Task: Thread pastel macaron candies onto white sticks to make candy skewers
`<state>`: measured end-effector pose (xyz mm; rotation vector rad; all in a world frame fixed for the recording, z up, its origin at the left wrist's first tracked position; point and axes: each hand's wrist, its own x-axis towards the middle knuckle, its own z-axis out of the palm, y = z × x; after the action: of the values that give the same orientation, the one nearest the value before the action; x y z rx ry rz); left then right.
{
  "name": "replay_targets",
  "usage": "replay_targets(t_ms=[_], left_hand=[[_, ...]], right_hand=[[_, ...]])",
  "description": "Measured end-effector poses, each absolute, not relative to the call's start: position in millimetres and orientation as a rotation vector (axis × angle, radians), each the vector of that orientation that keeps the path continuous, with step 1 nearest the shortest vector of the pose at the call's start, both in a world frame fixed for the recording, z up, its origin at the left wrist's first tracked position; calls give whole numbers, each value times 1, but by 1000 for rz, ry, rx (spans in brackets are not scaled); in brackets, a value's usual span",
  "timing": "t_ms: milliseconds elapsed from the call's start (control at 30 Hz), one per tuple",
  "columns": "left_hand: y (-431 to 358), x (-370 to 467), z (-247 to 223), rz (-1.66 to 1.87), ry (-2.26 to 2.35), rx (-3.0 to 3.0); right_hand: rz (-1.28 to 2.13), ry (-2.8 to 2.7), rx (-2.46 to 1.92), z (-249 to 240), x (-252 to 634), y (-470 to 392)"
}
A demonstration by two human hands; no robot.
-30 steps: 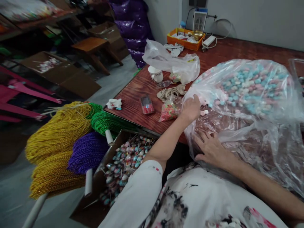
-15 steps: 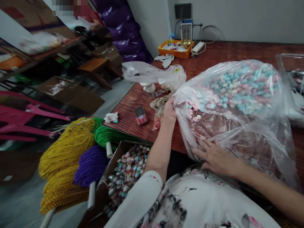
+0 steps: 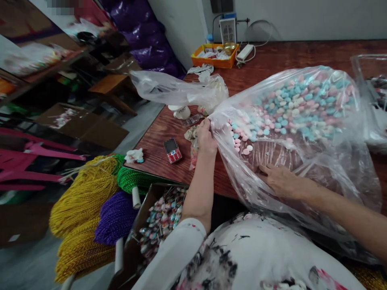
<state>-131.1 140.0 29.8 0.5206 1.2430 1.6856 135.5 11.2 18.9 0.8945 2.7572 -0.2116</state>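
Observation:
A large clear plastic bag (image 3: 305,161) lies on the table, with many pink, blue and white candy-like pieces (image 3: 302,100) heaped toward its far right end. My left hand (image 3: 206,136) pinches the bag's left edge and holds it up. Fingers loosely stretched, my right hand (image 3: 279,180) rests low at the bag's near part, palm down; whether it is inside the bag or on top of it I cannot tell. A few loose pink and white pieces (image 3: 242,147) lie between the two hands.
On the table's left are a red phone (image 3: 173,152), a white cup (image 3: 182,112) and crumpled tissue (image 3: 134,156). An orange tray (image 3: 215,60) stands at the back. Below the left edge are a box of wrapped lollipops (image 3: 160,217) and yellow cord bundles (image 3: 81,201).
My right hand has slid slightly forward and right along the bag. My left hand still grips the bag's edge. The whole view has shifted a little.

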Motion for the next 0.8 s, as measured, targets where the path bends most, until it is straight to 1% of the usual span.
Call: replay_targets(t_ms=[100,167,233,300,367,400,500,567,633,700,800], left_hand=[[107,-124,39,1734,1575,1108],[83,-112,49,1597,1746,1609],[64,-95,56,1272,1711,2099],[56,-81,58,774,1584,2382],[57,-75,56,354,1644,2388],[59,-76,54,222,1738,2335],[65,-86,51,89,1945,2220],[67,-91,51,85,1972,2229],[71,-88,54,65,2006,2265],[80,-77,56,7,2000,2335],[107,-56,58,-117,1826,2416]], right_hand=[[-287,2778,848,31,135,10],[-377,2776,790,38,126,24],[-417,2725,816,42,114,49],[-383,2647,914,44,104,81],[-287,2571,1041,46,101,115],[-185,2533,1154,49,103,131],[243,2479,1558,58,113,168],[436,2524,1695,60,114,182],[448,2592,1625,57,105,187],[308,2660,1444,48,87,188],[75,2722,1291,33,65,200]])
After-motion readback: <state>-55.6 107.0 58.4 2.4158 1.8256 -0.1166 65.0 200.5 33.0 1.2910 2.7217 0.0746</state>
